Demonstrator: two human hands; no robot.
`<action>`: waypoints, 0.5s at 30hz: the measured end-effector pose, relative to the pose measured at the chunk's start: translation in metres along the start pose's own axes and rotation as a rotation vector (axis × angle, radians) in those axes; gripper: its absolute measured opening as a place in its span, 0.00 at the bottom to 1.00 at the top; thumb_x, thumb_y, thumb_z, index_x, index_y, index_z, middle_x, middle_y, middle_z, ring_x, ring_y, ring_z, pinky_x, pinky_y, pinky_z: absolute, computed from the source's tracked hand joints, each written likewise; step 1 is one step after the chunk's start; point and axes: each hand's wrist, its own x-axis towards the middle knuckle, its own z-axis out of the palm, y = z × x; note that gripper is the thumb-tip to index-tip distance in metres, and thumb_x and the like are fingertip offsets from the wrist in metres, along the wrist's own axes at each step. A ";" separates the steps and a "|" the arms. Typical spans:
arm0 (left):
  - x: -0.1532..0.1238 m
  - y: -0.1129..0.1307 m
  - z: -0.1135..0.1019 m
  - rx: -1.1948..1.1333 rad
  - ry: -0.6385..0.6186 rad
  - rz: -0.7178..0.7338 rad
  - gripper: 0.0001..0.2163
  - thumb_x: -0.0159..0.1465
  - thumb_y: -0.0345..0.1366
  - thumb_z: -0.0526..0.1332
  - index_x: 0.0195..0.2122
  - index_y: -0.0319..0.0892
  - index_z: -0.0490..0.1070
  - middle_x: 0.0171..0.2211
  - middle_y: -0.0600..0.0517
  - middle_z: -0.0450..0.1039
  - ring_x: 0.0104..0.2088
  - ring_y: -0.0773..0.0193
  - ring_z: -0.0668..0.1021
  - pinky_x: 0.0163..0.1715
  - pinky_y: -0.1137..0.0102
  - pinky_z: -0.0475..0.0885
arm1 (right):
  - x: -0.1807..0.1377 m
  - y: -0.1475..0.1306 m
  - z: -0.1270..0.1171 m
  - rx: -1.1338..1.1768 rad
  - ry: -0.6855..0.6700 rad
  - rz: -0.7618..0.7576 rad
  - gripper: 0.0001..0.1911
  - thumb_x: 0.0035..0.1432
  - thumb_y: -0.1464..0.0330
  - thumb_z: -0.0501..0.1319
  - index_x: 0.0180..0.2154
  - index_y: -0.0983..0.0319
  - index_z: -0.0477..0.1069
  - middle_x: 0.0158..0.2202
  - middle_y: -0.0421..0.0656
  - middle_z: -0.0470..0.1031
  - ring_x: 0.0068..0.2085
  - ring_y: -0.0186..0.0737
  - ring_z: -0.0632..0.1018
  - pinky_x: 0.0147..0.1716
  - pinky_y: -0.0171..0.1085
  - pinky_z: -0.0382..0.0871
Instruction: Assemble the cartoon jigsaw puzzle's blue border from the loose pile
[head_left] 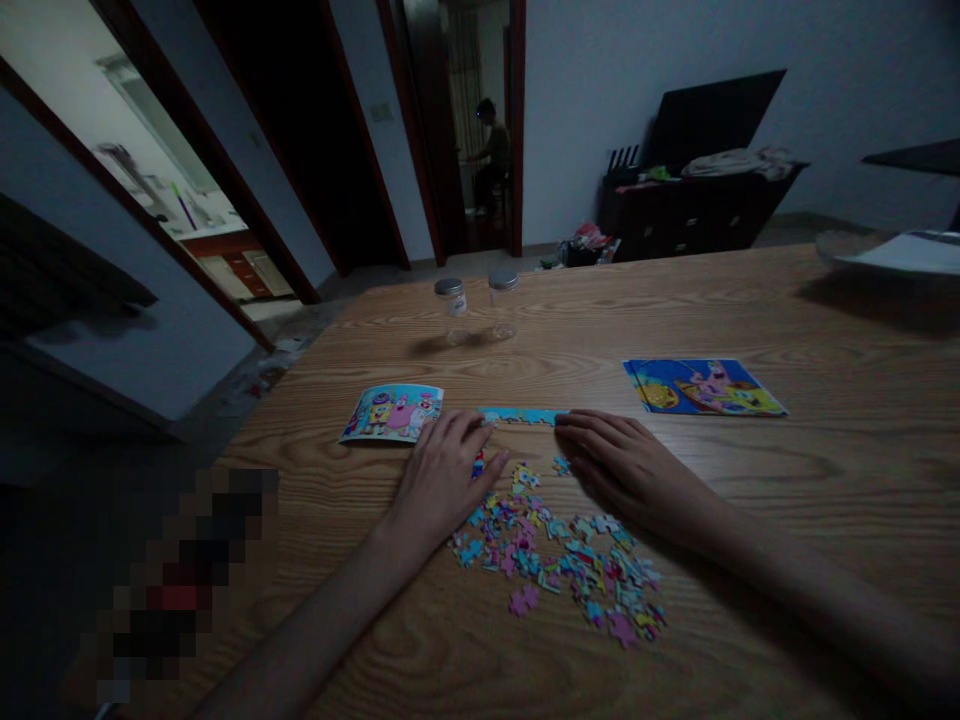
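Observation:
A joined strip of light blue jigsaw pieces [521, 415] lies across the wooden table. My left hand [448, 465] rests at its left end, fingers stretched out and thumb apart, partly covering a few red and blue pieces. At the strip's right end are the fingertips of my right hand [630, 458], which lies with fingers extended and close together. Between the hands sit a yellow piece cluster with eyes [525, 477] and a small blue piece [562, 465]. Nearer to me spreads a heap of loose jigsaw pieces [577, 560], with pink pieces at its front edge.
A curved cartoon picture card [396, 412] lies left of my left hand; flat cartoon cards [709, 387] lie beyond my right. Two clear jars with metal lids [450, 312] stand farther back. A bowl [892, 250] sits far right. A person [491, 150] is beyond the doorway.

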 end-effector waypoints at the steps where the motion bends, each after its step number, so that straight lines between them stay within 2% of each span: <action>1: 0.000 -0.002 0.000 -0.005 0.003 0.019 0.17 0.75 0.47 0.57 0.56 0.43 0.75 0.57 0.46 0.75 0.59 0.50 0.74 0.61 0.50 0.70 | 0.000 0.000 0.000 0.000 -0.004 -0.001 0.19 0.74 0.67 0.55 0.63 0.57 0.67 0.61 0.48 0.75 0.64 0.50 0.73 0.61 0.54 0.70; 5: 0.002 -0.007 -0.001 -0.006 -0.019 0.087 0.18 0.75 0.49 0.57 0.56 0.42 0.75 0.56 0.47 0.78 0.61 0.50 0.73 0.62 0.51 0.70 | -0.001 0.001 0.001 -0.011 -0.004 0.012 0.19 0.75 0.67 0.54 0.63 0.58 0.66 0.62 0.49 0.75 0.64 0.49 0.73 0.61 0.54 0.70; 9: 0.005 -0.002 -0.008 0.098 -0.084 0.162 0.19 0.77 0.45 0.53 0.59 0.39 0.73 0.58 0.44 0.76 0.63 0.48 0.72 0.64 0.52 0.68 | 0.000 0.000 0.002 -0.014 0.017 0.029 0.18 0.75 0.67 0.53 0.62 0.58 0.67 0.61 0.50 0.76 0.63 0.50 0.74 0.61 0.55 0.70; 15: 0.011 0.010 -0.016 0.229 -0.149 0.205 0.20 0.76 0.47 0.54 0.54 0.35 0.75 0.55 0.38 0.76 0.61 0.45 0.73 0.63 0.52 0.68 | 0.000 0.000 0.002 -0.015 0.018 0.026 0.17 0.75 0.66 0.54 0.61 0.58 0.69 0.60 0.50 0.76 0.62 0.50 0.75 0.60 0.55 0.72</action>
